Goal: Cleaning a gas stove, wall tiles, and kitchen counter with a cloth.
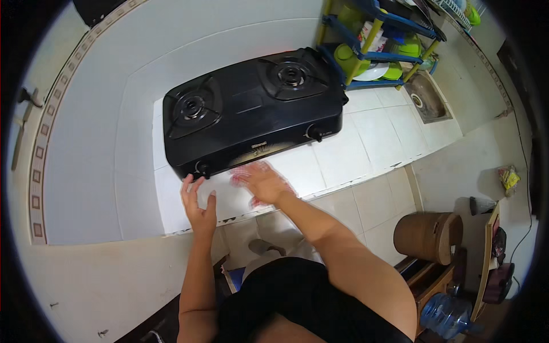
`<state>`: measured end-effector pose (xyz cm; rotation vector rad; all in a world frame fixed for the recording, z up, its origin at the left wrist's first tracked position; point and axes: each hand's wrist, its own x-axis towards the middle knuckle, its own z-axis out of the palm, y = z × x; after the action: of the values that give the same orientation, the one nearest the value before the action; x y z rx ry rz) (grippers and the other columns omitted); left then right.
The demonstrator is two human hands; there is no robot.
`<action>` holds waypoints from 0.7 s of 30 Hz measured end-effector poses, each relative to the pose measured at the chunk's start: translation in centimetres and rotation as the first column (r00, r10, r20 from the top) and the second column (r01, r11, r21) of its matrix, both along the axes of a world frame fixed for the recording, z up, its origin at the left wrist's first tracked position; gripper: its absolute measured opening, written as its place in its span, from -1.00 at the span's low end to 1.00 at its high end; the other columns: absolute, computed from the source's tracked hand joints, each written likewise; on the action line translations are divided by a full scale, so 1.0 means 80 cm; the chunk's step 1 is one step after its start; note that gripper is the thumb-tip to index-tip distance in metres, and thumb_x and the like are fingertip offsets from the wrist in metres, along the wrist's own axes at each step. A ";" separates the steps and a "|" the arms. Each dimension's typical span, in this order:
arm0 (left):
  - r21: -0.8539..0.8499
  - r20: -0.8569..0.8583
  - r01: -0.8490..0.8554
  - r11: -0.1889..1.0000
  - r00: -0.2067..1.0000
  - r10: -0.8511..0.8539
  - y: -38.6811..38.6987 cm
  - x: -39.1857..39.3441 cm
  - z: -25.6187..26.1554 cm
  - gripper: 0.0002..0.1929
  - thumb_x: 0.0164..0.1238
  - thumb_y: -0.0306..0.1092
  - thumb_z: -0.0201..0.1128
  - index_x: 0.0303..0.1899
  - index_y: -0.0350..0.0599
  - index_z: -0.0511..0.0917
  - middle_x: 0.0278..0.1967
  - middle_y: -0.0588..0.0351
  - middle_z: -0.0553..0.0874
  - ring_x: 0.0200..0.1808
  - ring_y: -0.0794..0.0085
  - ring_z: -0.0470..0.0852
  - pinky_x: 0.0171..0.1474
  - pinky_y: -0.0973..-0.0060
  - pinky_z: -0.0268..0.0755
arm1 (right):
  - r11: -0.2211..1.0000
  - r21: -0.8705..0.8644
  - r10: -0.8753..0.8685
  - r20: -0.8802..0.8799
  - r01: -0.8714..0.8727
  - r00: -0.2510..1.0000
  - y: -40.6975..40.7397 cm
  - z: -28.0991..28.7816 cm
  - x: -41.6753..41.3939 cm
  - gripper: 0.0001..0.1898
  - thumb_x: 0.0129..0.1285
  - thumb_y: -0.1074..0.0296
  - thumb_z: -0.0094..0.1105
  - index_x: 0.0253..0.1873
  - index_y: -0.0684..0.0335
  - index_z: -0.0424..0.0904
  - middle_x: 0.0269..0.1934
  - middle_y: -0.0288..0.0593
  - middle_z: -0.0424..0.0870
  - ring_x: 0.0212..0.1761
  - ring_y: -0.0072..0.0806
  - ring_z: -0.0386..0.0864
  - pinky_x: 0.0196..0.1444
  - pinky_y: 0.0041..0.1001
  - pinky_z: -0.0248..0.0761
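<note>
A black two-burner gas stove (248,107) stands at an angle on the white tiled counter (339,158). Under the spread fingers of my right hand (263,182), a red and white cloth (257,202) lies flat against the tiles in front of the stove. The palm covers much of the cloth. My left hand (200,206) is raised near the stove's front left corner, fingers apart and nothing in them. Its fingertips come close to the left control knob (202,168); whether they touch the stove I cannot tell. A second knob (314,133) sits at the right of the front panel.
A blue and yellow rack (372,55) with green dishes stands right of the stove. Beyond it is a small sink (429,98). Tiled wall (85,171) closes the left side. Low on the right are a brown round container (426,238) and a blue water bottle (446,315).
</note>
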<state>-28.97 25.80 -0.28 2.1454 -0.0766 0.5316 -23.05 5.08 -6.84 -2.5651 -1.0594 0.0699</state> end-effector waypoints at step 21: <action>-0.273 -0.434 0.306 0.912 0.807 -0.401 -0.333 0.054 -0.113 -0.72 0.31 -0.43 0.23 0.04 -0.18 0.55 -0.06 0.14 0.63 -0.01 0.48 0.54 0.05 0.56 0.34 | 0.518 -0.204 -0.819 0.164 0.831 0.550 -0.556 -0.072 0.003 -0.33 0.14 0.22 0.29 0.36 0.18 0.29 0.41 -0.09 0.26 0.49 -0.14 0.08 0.48 -0.07 -0.08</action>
<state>-24.68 -0.87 -9.33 1.9485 -0.1405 -0.2201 -22.82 -39.41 -12.62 -3.0373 0.3132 -0.1140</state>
